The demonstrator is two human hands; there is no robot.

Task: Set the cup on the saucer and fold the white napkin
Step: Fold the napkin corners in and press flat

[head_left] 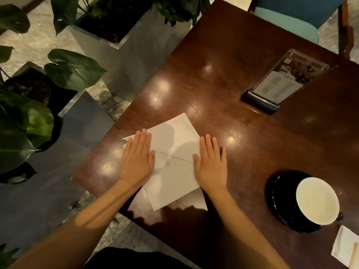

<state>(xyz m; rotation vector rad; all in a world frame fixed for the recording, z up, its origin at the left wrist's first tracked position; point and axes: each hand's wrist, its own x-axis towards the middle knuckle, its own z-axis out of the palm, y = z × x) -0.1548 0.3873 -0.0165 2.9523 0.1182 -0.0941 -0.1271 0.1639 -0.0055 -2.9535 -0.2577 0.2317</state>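
Observation:
A white napkin (172, 150) lies on the dark wooden table (242, 61) near its left corner, with a fold line running across its middle. My left hand (137, 159) lies flat, palm down, on the napkin's left side. My right hand (211, 164) presses flat on its right edge, partly on the wood. Neither hand grips anything. To the right, a cup (317, 200) with a white inside stands on a black saucer (275, 193); its dark handle shows at the lower right.
A menu card in a clear stand (279, 84) sits at the back right. A small white napkin with a wooden stick (347, 249) lies at the right edge. Potted plants in metal planters (120, 41) stand left of the table; a teal chair (291, 18) is behind.

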